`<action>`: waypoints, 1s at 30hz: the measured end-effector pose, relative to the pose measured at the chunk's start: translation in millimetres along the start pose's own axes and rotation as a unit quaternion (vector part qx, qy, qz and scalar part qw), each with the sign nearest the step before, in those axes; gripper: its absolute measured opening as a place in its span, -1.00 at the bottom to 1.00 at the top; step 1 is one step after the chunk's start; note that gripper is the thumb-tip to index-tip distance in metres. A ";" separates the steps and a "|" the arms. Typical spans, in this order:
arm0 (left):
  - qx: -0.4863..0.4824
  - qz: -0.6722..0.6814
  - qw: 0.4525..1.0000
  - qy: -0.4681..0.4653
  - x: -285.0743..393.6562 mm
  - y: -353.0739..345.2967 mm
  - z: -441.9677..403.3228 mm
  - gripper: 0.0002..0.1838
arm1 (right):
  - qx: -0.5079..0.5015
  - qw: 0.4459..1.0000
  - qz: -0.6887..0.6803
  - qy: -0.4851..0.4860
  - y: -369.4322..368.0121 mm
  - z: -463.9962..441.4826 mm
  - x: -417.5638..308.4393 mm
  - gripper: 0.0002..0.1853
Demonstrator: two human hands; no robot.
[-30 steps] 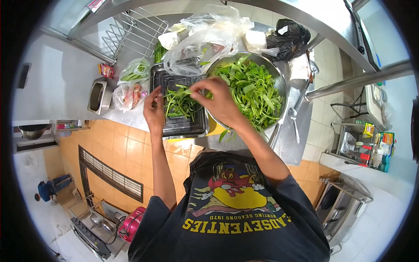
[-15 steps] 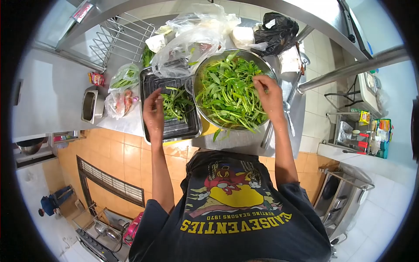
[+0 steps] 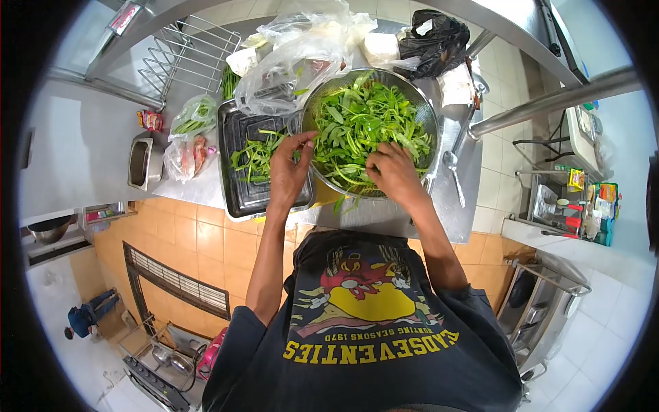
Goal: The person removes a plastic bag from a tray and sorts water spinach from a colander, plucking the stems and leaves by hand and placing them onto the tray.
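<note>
A metal mesh colander is heaped with long-stemmed leafy greens that look like water spinach. Left of it, a dark rectangular tray holds a smaller pile of the same greens. My left hand is over the tray's right side, its fingers at the colander's left rim; thumb and fingers are apart, with nothing visible between them. At the front of the colander, my right hand has its fingers curled into the greens, closed on some stems. Its fingertips are partly hidden.
Behind the tray lie clear plastic bags and a wire rack. A black plastic bag sits behind the colander. To the right is a spoon; to the left, a metal container. A metal post crosses the right side.
My left hand has moved right, from the tray's greens to the colander's rim. My right hand has moved left and down, from the colander's right side to the greens at its front.
</note>
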State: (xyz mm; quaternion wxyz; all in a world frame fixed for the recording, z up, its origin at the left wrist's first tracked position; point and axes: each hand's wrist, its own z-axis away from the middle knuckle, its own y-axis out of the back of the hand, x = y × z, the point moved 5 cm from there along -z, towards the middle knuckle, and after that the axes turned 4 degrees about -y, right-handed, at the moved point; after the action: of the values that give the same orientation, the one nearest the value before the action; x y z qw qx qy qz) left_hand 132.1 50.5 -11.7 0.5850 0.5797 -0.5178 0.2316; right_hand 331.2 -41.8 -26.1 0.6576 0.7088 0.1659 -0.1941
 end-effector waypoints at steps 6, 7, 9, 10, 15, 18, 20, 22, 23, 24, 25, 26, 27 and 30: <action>-0.001 0.014 1.000 0.012 -4.4 -1.9 3.9 -0.80 | -0.032 0.997 -0.062 0.034 -3.0 -2.4 -8.8 -0.92; 0.000 0.020 1.000 0.014 -5.1 -2.4 3.7 -0.80 | -0.057 0.997 -0.040 0.040 -7.8 0.8 -18.0 -0.95; -0.002 0.010 1.000 0.014 -4.7 -3.0 3.3 -0.80 | -0.072 0.996 -0.013 0.048 -14.0 4.9 -24.7 -0.97; -0.001 0.004 1.000 0.015 -4.9 -2.2 2.8 -0.80 | -0.063 0.997 -0.007 0.051 -19.3 5.5 -24.0 -0.97; 0.011 0.024 0.999 0.020 -3.1 3.0 3.9 -0.80 | -0.049 0.985 -0.167 -0.002 3.0 -12.2 -10.6 -0.92; 0.004 0.008 1.000 0.022 -0.3 1.7 2.5 -0.80 | -0.065 0.993 -0.089 0.047 3.8 -10.9 -14.9 -0.92; -0.001 0.007 1.000 0.021 0.8 -1.0 1.0 -0.80 | -0.115 0.991 -0.026 0.061 -12.3 -4.8 -19.7 -0.89; -0.001 0.019 1.000 0.022 -1.1 -1.7 1.7 -0.79 | -0.112 0.992 -0.001 0.054 -25.7 0.4 -24.9 -0.89; 0.000 0.019 1.000 0.020 -1.0 -1.0 1.8 -0.79 | -0.111 0.992 0.011 0.053 -30.3 1.5 -26.1 -0.89; 0.001 0.018 1.000 0.019 -0.9 -0.4 1.8 -0.80 | -0.106 0.993 0.000 0.046 -31.9 1.5 -26.1 -0.89; 0.001 0.019 1.000 0.017 -1.1 0.1 2.3 -0.80 | -0.101 0.994 -0.010 0.049 -32.0 1.1 -25.7 -0.89; 0.002 0.017 1.000 0.015 -1.4 0.9 2.9 -0.80 | -0.095 0.994 -0.019 0.049 -31.3 0.8 -24.0 -0.90; 0.002 0.016 1.000 0.011 -1.7 1.2 3.1 -0.80 | -0.087 0.995 -0.029 0.049 -29.9 0.1 -23.4 -0.90; 0.002 0.022 1.000 0.013 -4.4 -1.3 3.2 -0.79 | -0.176 0.984 -0.011 0.030 -32.8 -2.2 -24.8 -0.90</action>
State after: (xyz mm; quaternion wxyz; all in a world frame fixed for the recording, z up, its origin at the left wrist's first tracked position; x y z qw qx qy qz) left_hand 130.6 48.7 -16.8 0.5854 0.5664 -0.5219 0.2532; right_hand 293.8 -36.5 -42.2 0.7646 0.5855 0.2251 -0.1482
